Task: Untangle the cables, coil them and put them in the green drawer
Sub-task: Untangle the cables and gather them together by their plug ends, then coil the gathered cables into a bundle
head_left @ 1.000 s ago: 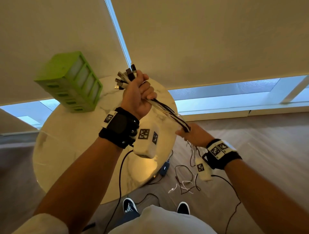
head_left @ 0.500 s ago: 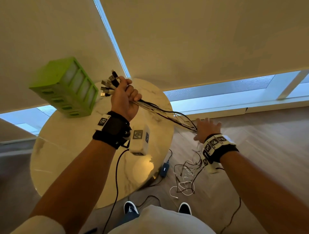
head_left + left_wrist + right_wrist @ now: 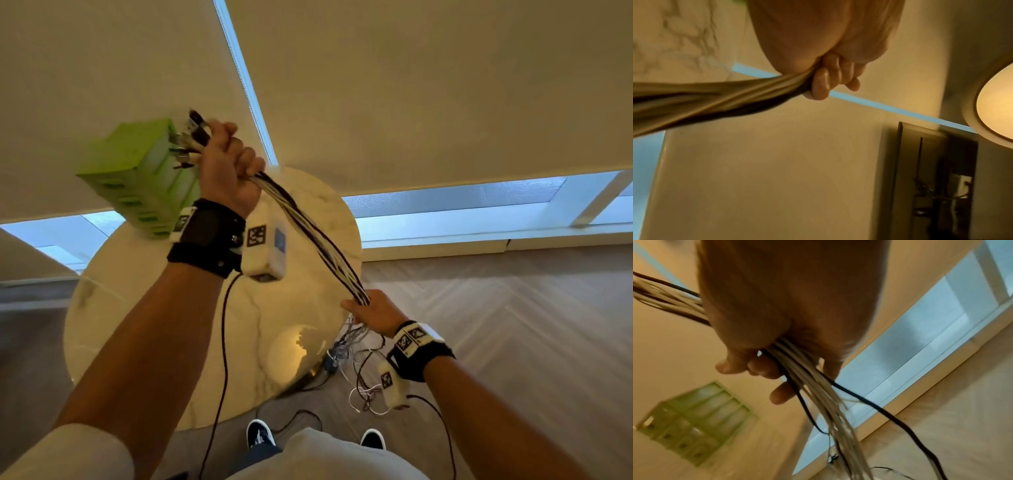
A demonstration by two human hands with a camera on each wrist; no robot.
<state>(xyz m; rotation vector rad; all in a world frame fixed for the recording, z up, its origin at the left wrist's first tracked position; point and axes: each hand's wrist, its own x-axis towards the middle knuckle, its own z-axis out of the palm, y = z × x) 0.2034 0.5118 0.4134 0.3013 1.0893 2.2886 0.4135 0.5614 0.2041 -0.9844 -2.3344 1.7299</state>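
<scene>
A bundle of black and white cables (image 3: 308, 233) stretches taut between my two hands. My left hand (image 3: 226, 168) is raised high and grips the bundle just below its plug ends (image 3: 186, 144), which fan out above the fist. My right hand (image 3: 373, 313) is lower, beyond the table's right edge, with its fingers curled round the same bundle (image 3: 797, 368). Below it the loose cable ends (image 3: 363, 377) trail in a tangle on the floor. The left wrist view shows my fingers (image 3: 830, 78) clamped on the cables (image 3: 715, 100). The green drawer unit (image 3: 137, 178) stands at the table's far left.
A round marble table (image 3: 144, 329) is in front of me, with window blinds (image 3: 411, 85) behind it. My shoes (image 3: 260, 433) stand on the wooden floor (image 3: 513, 325) at the table's near edge. A small blue adapter (image 3: 330, 365) lies by the table's base.
My right hand, spread loosely on the slack cables half a second ago, now grips the bundle. My left hand has risen in front of the drawer unit and the cables are pulled taut.
</scene>
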